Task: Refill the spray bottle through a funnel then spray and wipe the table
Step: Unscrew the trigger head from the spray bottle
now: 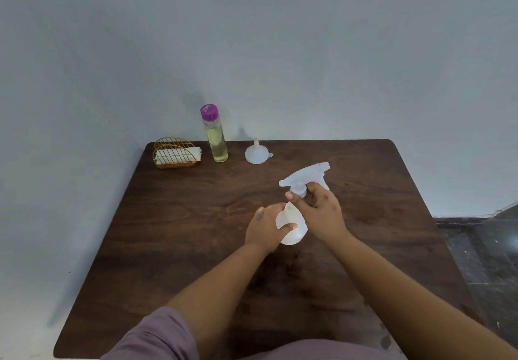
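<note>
A white translucent spray bottle (294, 229) stands near the middle of the dark wooden table (196, 247). My left hand (266, 226) grips its body. My right hand (321, 211) grips the collar just under the white trigger head (305, 176), which points to the right. A small white funnel (256, 155) sits wide end down at the back of the table. To its left stands a tall clear bottle (215, 138) of pale yellow liquid with a purple cap.
A gold wire holder (175, 153) with white folded napkins stands at the back left corner. A pale wall rises right behind the table. Dark tiled floor (487, 261) shows beyond the right edge.
</note>
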Available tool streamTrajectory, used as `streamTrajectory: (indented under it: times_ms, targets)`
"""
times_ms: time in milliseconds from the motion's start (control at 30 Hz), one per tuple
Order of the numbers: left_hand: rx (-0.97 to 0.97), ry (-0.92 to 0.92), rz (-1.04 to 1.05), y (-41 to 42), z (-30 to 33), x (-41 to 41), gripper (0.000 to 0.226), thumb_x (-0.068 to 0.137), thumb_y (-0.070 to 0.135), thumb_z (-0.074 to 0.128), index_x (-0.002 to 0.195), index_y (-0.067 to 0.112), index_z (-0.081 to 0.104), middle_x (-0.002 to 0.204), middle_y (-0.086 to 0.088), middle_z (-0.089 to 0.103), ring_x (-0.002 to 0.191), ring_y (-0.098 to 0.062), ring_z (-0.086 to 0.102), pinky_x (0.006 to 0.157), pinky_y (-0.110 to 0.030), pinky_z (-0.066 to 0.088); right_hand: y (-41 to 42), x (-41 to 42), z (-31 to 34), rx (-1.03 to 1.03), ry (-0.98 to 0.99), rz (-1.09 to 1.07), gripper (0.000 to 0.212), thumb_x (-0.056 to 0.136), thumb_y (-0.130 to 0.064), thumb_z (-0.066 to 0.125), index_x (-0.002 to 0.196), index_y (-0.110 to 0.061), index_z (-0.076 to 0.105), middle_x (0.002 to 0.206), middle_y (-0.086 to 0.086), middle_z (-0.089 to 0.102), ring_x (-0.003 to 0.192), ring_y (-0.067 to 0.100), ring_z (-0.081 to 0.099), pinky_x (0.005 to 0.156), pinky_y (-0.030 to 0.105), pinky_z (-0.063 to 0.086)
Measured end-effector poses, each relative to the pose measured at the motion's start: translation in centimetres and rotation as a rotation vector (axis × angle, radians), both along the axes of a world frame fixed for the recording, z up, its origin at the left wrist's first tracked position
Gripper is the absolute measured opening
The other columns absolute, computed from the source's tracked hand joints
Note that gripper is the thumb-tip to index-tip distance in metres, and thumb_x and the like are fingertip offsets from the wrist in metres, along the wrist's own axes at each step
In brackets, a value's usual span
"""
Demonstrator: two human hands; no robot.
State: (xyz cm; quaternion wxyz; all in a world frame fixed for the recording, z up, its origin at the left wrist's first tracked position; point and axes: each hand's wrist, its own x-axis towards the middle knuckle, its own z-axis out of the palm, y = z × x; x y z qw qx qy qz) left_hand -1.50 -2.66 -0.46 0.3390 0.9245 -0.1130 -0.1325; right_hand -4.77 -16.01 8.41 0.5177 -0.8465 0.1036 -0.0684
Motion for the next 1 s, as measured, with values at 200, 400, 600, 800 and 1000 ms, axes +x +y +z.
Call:
streamTrajectory:
  times_ms: [200,400,600,800,1000]
  targets:
    - [0.006,0.025,0.002,-0.1,0.5,-0.1,0.055,0.088,0.047,0.062,0.138,0.03,0.047,0.138,0.009,0.053,0.13,-0.022,0.042,0.099,-0.035,0.039,-0.7,0.8,2.7,0.097,-0.035,0.027,0.029,0.078,-0.039,0.075,0.088,-0.013,0.066,0.081,0.005,0.069,0.077,0.023,0.065,0.075,0.042,0.055]
    - [0.015,0.039,0.011,-0.2,0.6,-0.1,0.056,0.087,0.047,0.062,0.138,0.03,0.046,0.138,0.009,0.053,0.131,-0.023,0.041,0.1,-0.039,0.041,-1.0,0.4,4.3,0.106,-0.07,0.048,0.028,0.08,-0.038,0.073,0.087,-0.012,0.066,0.083,0.011,0.069,0.081,0.029,0.065,0.079,0.045,0.053]
    - [0.04,0.04,0.013,-0.5,1.1,-0.1,0.056,0.088,0.046,0.062,0.139,0.029,0.046,0.139,0.007,0.053,0.131,-0.023,0.041,0.101,-0.04,0.041,-1.4,0.5,5.9,0.162,-0.079,0.03,0.029,0.08,-0.039,0.073,0.083,-0.011,0.065,0.077,0.016,0.065,0.064,0.022,0.054,0.068,0.042,0.051]
    - [0.09,0.037,-0.031,-0.8,2.2,0.5,0.056,0.083,0.045,0.068,0.133,0.027,0.051,0.13,0.003,0.06,0.121,-0.025,0.052,0.094,-0.039,0.045,-1.4,0.7,7.6,0.109,-0.076,0.045,0.03,0.081,-0.037,0.072,0.084,-0.008,0.066,0.08,0.022,0.064,0.066,0.019,0.052,0.074,0.045,0.052]
    - [0.119,0.047,-0.021,-1.0,2.6,0.4,0.057,0.083,0.043,0.069,0.134,0.028,0.05,0.133,0.004,0.058,0.125,-0.024,0.048,0.095,-0.038,0.043,-1.6,0.7,8.7,0.12,-0.074,0.051,0.027,0.081,-0.038,0.072,0.087,-0.012,0.068,0.088,0.017,0.069,0.088,0.033,0.065,0.087,0.048,0.054]
